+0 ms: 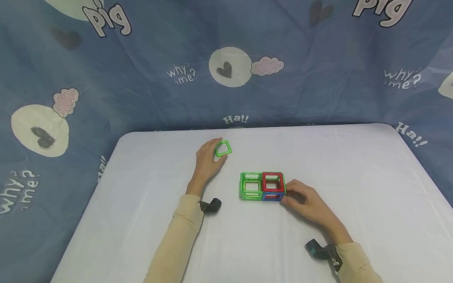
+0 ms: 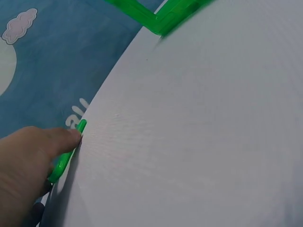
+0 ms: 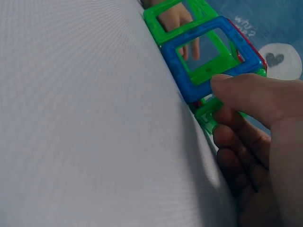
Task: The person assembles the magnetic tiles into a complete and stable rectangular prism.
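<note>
My left hand (image 1: 207, 162) pinches a green square magnetic tile (image 1: 229, 146) over the far part of the table. Seen edge-on in the left wrist view, the tile (image 2: 61, 166) sits under the thumb. Nearer the middle lies a box-like block of magnetic tiles (image 1: 262, 186), green on its left half. Its right half has a red tile (image 1: 273, 173) on top and a blue tile (image 1: 267, 198) in front. My right hand (image 1: 309, 200) grips the block's right end. In the right wrist view, the thumb presses the blue tile (image 3: 176, 75) while the fingers curl by a green tile.
A white cloth (image 1: 148, 228) covers the table. Behind its far edge hangs a blue printed curtain (image 1: 159, 94). Black wrist cameras stick out from the left wrist (image 1: 211, 205) and the right wrist (image 1: 318, 250), just above the table.
</note>
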